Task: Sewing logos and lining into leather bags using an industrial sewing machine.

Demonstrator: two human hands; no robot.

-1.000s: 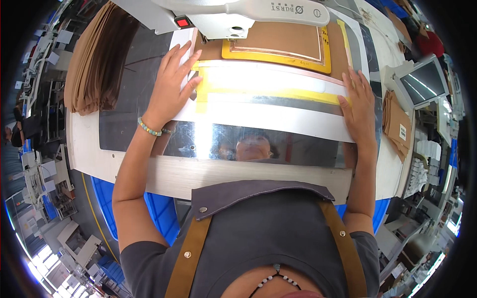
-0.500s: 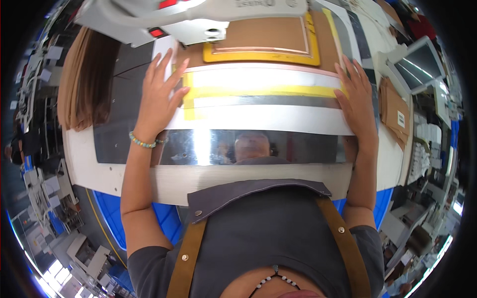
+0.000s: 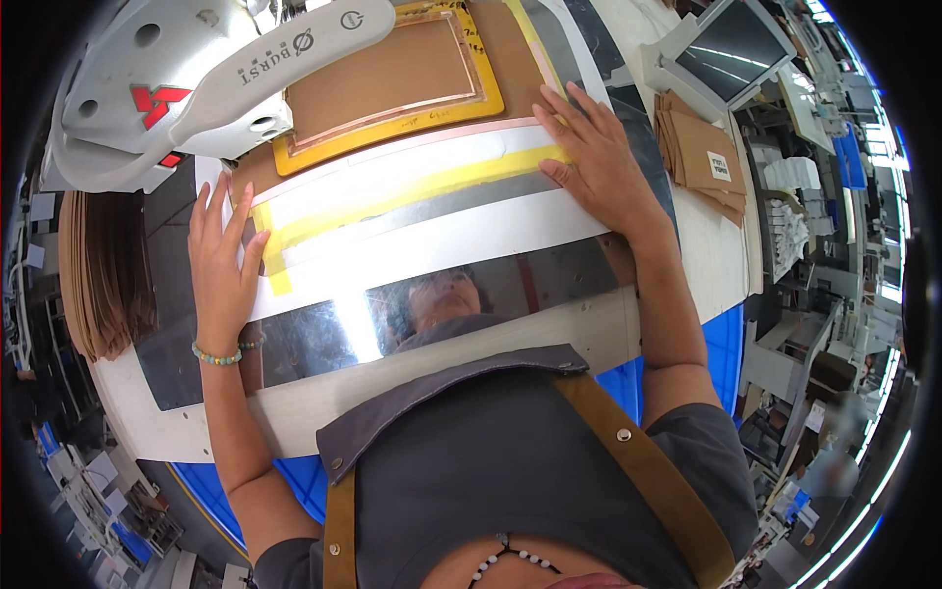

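Note:
My left hand (image 3: 221,260) lies at the left edge of a white sheet (image 3: 476,221), fingers stretched out beside a strip of yellow tape (image 3: 273,250). At the sheet's right end rests my right hand (image 3: 601,162), its fingers spread and flat. Neither hand grips anything. A long yellow tape band crosses the sheet between them. Just beyond lies a brown panel (image 3: 525,54), with a yellow frame (image 3: 484,74) on top of it. Copper-coloured edging lines the frame's opening, and brown material (image 3: 378,83) shows inside. A shiny metal plate (image 3: 554,285) lies on the near side.
A white machine head (image 3: 128,69) overhangs the far left, partly covering the frame. Brown folded pieces (image 3: 98,275) are stacked at left. Brown labelled pieces (image 3: 692,147) and a screen (image 3: 731,49) stand at right. Blue bins (image 3: 721,358) sit below the table's front edge.
The whole view has turned, so the table and sheet now appear slanted and more of the machine head shows. Both hands remain spread at the sheet's two ends.

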